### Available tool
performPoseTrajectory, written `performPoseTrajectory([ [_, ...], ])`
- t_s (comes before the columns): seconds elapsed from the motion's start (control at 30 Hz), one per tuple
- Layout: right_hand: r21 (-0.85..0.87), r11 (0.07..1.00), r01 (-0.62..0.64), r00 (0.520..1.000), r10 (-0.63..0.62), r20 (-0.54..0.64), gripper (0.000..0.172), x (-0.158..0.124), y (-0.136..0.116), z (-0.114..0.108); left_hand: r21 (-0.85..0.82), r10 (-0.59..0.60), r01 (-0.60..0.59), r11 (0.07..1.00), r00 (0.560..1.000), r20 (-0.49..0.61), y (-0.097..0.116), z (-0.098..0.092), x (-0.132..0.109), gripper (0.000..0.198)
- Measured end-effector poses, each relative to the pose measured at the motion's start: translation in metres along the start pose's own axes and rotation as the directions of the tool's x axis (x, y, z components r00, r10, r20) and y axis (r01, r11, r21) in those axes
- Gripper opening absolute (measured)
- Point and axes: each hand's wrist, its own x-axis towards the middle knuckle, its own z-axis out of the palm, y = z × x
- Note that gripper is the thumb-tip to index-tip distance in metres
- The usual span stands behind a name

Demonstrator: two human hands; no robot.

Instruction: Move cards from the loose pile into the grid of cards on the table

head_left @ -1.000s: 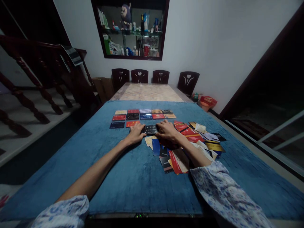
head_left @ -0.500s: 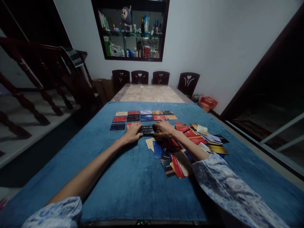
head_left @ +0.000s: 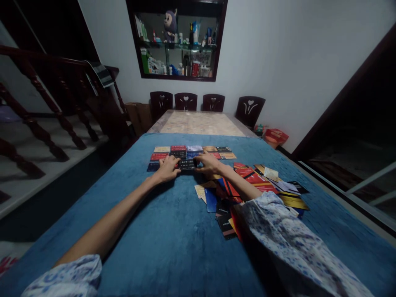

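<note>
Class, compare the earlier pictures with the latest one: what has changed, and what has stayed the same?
The black card has moved left and slightly forward, closer to the laid-out rows of cards. The left hand and right hand have travelled with it, one at each end; neither has let go. The rows and the loose pile of cards look unmoved, though the right sleeve now covers more of the pile.

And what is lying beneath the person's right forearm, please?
Loose cards run beneath the right forearm: red cards show on its far side, a blue card on its near side. Whatever the forearm and sleeve cover cannot be seen.
</note>
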Motion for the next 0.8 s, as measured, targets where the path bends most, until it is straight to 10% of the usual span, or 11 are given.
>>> performPoseTrajectory([
  [0.8,-0.05,0.998,-0.041,0.997,0.044,0.067,0.041,0.07,0.001,-0.011,0.1,-0.079,0.079,0.992,0.997,-0.007,-0.054,-0.011,0.048,0.051],
])
